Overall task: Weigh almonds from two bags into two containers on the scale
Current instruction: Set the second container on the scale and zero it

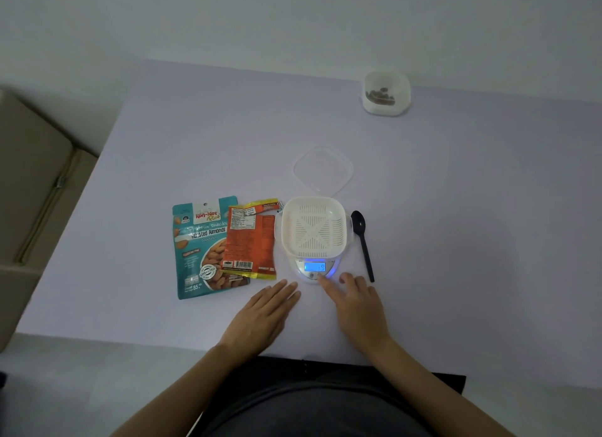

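Scale (313, 269) sits near the front centre of the pale lilac surface (456, 241), with its blue display lit. White slotted container (313, 228) rests on the scale platform and appears empty. Teal almond bag (198, 247) lies flat to the left of the scale; orange bag (250, 238) lies beside it, overlapping its right edge and reaching the scale's left side. Black spoon (362, 241) lies just right of the scale, bowl end away from the person. Clear lid (323, 171) lies flat behind the container. Second container (386, 93), holding a few almonds, stands well apart at the far right.

Left hand (264, 316) rests palm down in front of the bags, fingers straight and pressed together, holding nothing. Right hand (356, 301) has its fingers loosely spread, with the index fingertip on the scale's front panel below the display.
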